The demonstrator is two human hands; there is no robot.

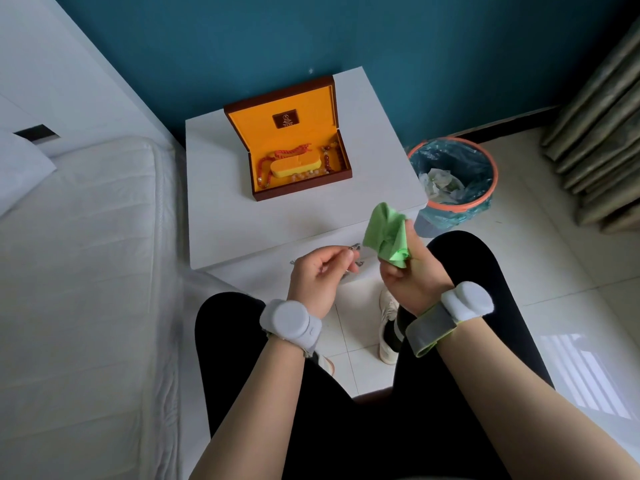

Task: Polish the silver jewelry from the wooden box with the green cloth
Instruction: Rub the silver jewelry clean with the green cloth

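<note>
The silver jewelry [355,247] is a small piece pinched at the fingertips of the left hand [317,275], held in the air just off the front edge of the worktop [221,216]; too little of it shows to tell what kind of piece it is. The left hand has its fingers curled inward around it, palm turned toward the right, the forearm coming up from the lower left with a white band [291,322] on the wrist. Just beside it, not quite touching, the right hand [412,271] grips the bunched green cloth [388,235], fingers curled around its lower part so the loose folds stand up above the thumb. That wrist wears a white band with a grey and green strap [431,332]. Both hands hover above the person's black-clad knees. Further back on the worktop the wooden box [294,150] stands open, lid upright, its orange lining holding red and brown beads [273,161] around an orange pad. To the right, on the tiled floor, stands a bin [453,181] with a blue liner; a bed [86,271] lies to the left.
</note>
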